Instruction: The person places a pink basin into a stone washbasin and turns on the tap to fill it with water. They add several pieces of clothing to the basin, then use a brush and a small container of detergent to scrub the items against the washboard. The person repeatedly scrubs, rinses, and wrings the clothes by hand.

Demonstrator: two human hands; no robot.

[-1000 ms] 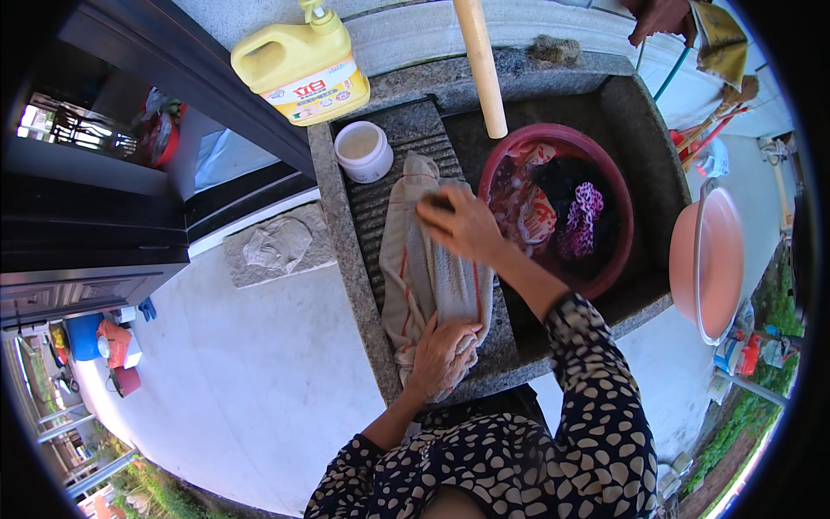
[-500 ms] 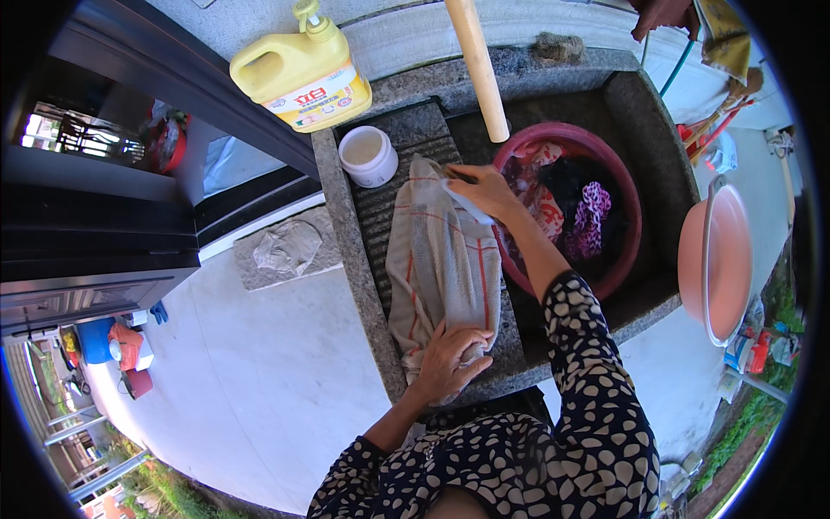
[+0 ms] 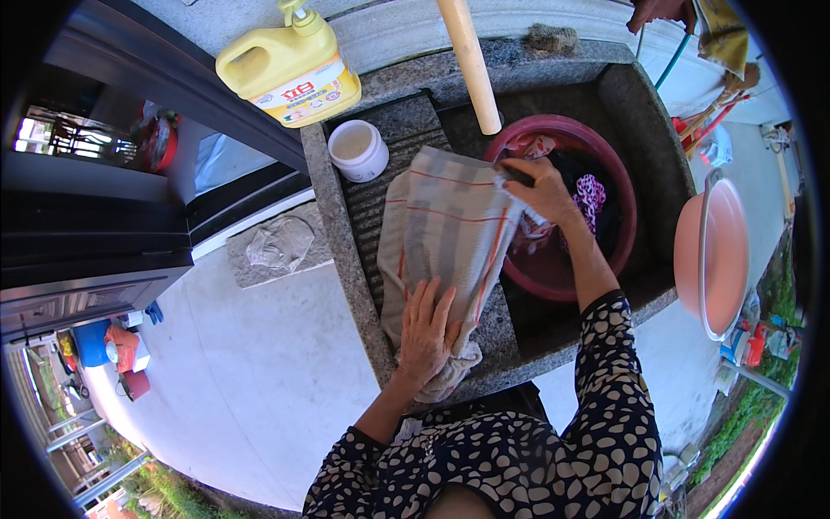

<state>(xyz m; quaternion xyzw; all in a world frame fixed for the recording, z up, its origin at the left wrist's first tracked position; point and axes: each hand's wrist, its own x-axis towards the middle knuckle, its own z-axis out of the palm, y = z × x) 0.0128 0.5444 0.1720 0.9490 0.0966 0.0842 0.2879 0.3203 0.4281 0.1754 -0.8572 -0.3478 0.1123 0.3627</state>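
A pale towel with thin red stripes is spread over the ribbed washboard side of a stone sink. My left hand rests flat on its lower part, fingers stretched out and apart. Over the left rim of a dark pink basin, my right hand is closed on the towel's upper right corner and holds it raised. Its fingertips are partly hidden. Inside the basin a purple-and-white patterned cloth lies among dark and red-and-white cloths in water.
A white tub of pale contents stands on the washboard's far left. Beside it on the ledge is a yellow pump jug. A wooden pole juts over the sink. At right hangs a pink basin; a grey cloth lies on a slab at left.
My right hand has pulled the towel's upper corner rightward, so the bunched cloth is now spread wider. My left hand has shifted up and left, from gripping the lower end to lying flat.
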